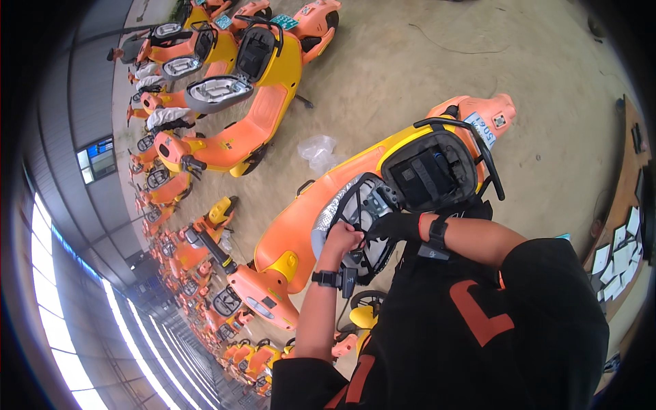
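An orange and yellow scooter point(328, 198) stands in front of me with its seat point(335, 212) tipped open, the underside facing up. Over that underside my left hand point(345, 238) is closed, with a thin black strap point(359, 205) running into its fingers. Close beside it is my right hand point(396, 227) in a black glove, its fingers closed near the same spot; what they hold is hidden. Silvery lining and a black rim show around the hands. Behind the seat, the storage compartment point(429, 171) lies uncovered with a black pack inside.
Another scooter point(266, 116) with a raised seat stands to the far left, and rows of similar scooters stretch away on the left. A clear plastic bag point(318, 152) lies on the floor. On the right is a brown table point(632, 147) with several white cards point(622, 256).
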`<move>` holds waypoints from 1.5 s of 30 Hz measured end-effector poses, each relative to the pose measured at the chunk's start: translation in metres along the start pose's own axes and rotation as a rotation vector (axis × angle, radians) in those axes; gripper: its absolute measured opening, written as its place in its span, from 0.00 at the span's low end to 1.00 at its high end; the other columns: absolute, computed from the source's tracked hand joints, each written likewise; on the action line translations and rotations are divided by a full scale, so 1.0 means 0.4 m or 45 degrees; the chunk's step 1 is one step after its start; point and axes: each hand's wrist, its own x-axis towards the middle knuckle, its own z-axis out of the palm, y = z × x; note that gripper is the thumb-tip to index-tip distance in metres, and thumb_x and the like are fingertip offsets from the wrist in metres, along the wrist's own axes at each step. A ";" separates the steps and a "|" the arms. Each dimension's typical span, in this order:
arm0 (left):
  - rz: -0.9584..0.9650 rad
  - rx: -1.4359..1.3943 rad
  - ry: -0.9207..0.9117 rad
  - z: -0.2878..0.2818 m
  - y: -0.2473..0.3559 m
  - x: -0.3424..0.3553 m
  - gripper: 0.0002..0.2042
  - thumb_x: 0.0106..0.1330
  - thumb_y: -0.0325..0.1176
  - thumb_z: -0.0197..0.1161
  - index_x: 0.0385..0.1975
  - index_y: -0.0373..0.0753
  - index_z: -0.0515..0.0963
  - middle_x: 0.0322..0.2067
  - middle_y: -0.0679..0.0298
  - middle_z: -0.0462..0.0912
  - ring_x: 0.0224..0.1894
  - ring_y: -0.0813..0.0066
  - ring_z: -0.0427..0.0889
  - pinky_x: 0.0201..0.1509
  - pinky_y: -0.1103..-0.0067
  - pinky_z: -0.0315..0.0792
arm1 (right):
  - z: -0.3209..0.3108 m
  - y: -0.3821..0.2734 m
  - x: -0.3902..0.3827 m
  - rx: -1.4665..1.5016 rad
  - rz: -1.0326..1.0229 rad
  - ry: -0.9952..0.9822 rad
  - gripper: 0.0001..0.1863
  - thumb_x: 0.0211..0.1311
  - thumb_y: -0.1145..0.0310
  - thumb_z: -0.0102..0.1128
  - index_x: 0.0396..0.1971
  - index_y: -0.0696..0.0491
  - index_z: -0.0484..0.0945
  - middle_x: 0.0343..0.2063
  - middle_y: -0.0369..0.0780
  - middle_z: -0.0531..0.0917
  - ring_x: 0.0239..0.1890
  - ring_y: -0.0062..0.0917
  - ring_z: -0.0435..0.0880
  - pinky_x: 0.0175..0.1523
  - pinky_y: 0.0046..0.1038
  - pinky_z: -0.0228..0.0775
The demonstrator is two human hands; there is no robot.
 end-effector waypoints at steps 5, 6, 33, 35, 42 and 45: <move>0.086 0.488 -0.039 -0.005 0.004 0.035 0.12 0.49 0.19 0.63 0.20 0.35 0.64 0.18 0.59 0.78 0.22 0.73 0.81 0.22 0.82 0.71 | -0.040 -0.030 -0.003 0.020 -0.022 -0.027 0.16 0.62 0.58 0.55 0.41 0.54 0.80 0.37 0.34 0.81 0.34 0.20 0.78 0.37 0.25 0.73; 0.113 0.616 -0.025 -0.004 0.000 0.046 0.11 0.48 0.18 0.63 0.20 0.35 0.64 0.19 0.58 0.78 0.21 0.73 0.81 0.22 0.81 0.71 | -0.044 -0.027 -0.002 -0.112 -0.118 -0.064 0.16 0.63 0.59 0.54 0.42 0.54 0.80 0.36 0.34 0.81 0.33 0.19 0.78 0.36 0.24 0.74; 0.023 -0.092 0.132 0.027 -0.015 -0.007 0.11 0.49 0.15 0.56 0.29 0.35 0.63 0.22 0.58 0.76 0.21 0.67 0.80 0.23 0.79 0.74 | 0.047 -0.029 -0.025 0.511 0.061 0.174 0.20 0.59 0.51 0.58 0.34 0.55 0.82 0.29 0.36 0.82 0.30 0.20 0.79 0.37 0.23 0.73; 0.199 0.152 0.302 0.049 -0.032 -0.015 0.09 0.49 0.17 0.56 0.27 0.36 0.64 0.20 0.59 0.75 0.20 0.68 0.79 0.23 0.76 0.73 | 0.042 -0.030 -0.017 0.941 0.307 0.127 0.21 0.58 0.49 0.59 0.34 0.55 0.82 0.29 0.35 0.82 0.29 0.20 0.78 0.35 0.23 0.73; 0.634 0.649 0.876 0.123 -0.059 -0.108 0.08 0.51 0.24 0.60 0.26 0.37 0.66 0.18 0.53 0.77 0.24 0.51 0.79 0.29 0.66 0.72 | 0.067 -0.073 0.010 0.517 0.318 0.136 0.22 0.60 0.49 0.58 0.37 0.55 0.80 0.34 0.36 0.80 0.29 0.17 0.76 0.34 0.23 0.73; 0.586 0.540 0.908 0.133 -0.061 -0.143 0.09 0.55 0.26 0.61 0.28 0.38 0.65 0.19 0.52 0.76 0.26 0.48 0.79 0.30 0.61 0.71 | 0.057 -0.045 0.023 0.502 0.193 0.043 0.24 0.60 0.47 0.57 0.38 0.55 0.80 0.33 0.37 0.81 0.34 0.19 0.78 0.38 0.24 0.74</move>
